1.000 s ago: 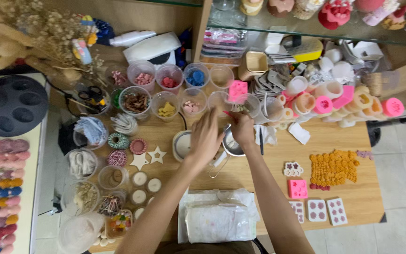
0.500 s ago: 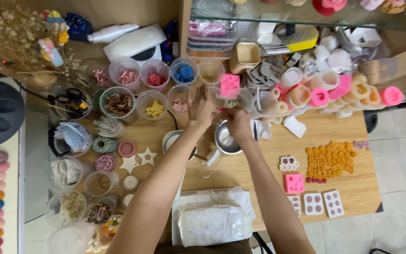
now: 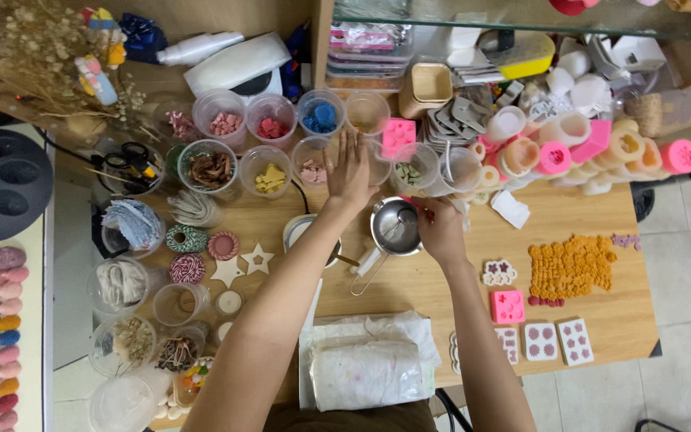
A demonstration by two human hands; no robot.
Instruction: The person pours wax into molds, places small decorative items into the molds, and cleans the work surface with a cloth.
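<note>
My left hand [image 3: 351, 170] stretches flat, fingers apart, over the row of clear plastic cups [image 3: 313, 160], its fingertips at a near-empty cup [image 3: 368, 114] beside a pink square mould [image 3: 398, 136]. It holds nothing that I can see. My right hand [image 3: 441, 229] is curled against the right rim of a small metal pot [image 3: 394, 226] with a long handle. Whether its fingers pinch something is hidden. A white bowl [image 3: 299, 232] sits partly under my left forearm.
Cups of coloured bits [image 3: 270, 126] line the back. Pink and cream moulds [image 3: 555, 157] crowd the back right. Orange pieces [image 3: 571, 266] and small flat moulds [image 3: 541, 341] lie at the right. A plastic-wrapped bundle [image 3: 368, 370] lies near me. Jars and twine rolls [image 3: 187, 238] stand left.
My left hand has reached farther back over the cups and spread its fingers. My right hand has stayed by the metal pot. The view has shifted slightly.
</note>
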